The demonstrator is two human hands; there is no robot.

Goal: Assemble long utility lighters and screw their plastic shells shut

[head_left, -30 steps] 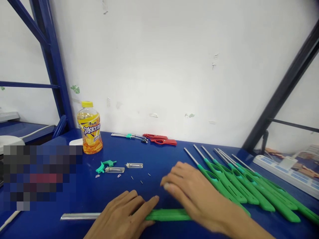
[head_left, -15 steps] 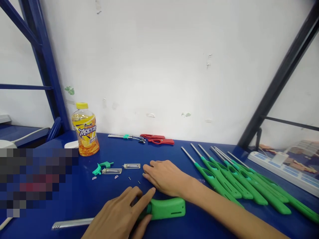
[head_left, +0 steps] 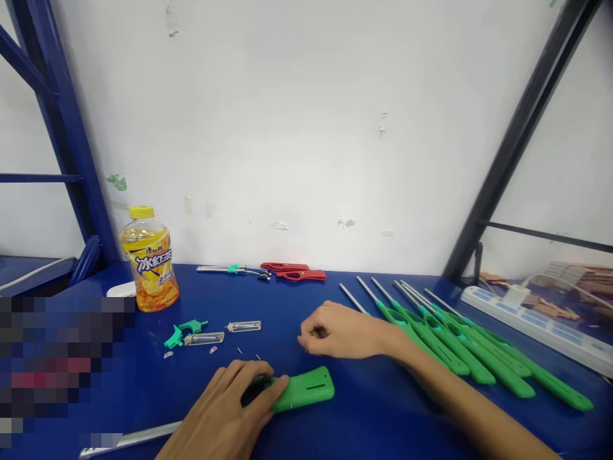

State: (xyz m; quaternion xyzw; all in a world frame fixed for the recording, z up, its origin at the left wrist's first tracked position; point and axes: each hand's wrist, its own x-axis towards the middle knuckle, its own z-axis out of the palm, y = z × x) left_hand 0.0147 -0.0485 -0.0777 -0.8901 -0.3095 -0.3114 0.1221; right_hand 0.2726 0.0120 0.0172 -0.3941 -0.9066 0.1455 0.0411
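Observation:
My left hand [head_left: 234,406] is wrapped round a green long-neck lighter [head_left: 306,388] at the front of the table. Its slotted handle sticks out to the right, and its metal tube [head_left: 138,436] points left. My right hand [head_left: 342,331] is raised just beyond the handle, thumb and fingers pinched together. A tiny speck shows under the fingertips, too small to name. Left of it lie two clear fuel tanks [head_left: 244,326], green plastic trigger parts [head_left: 184,332], and small pins [head_left: 240,350] and labels [head_left: 213,350].
Several green long-neck lighters [head_left: 460,342] lie in a row at the right, beside a white power strip [head_left: 536,326]. Red lighter shells [head_left: 301,275] and metal tubes with wires [head_left: 223,269] lie by the wall. An iced tea bottle [head_left: 149,262] stands at the left.
My right hand has lifted off the table and moved right, its fingers now curled into a pinch. The lighter in my left hand has tilted slightly, handle end up. The camera view has shifted.

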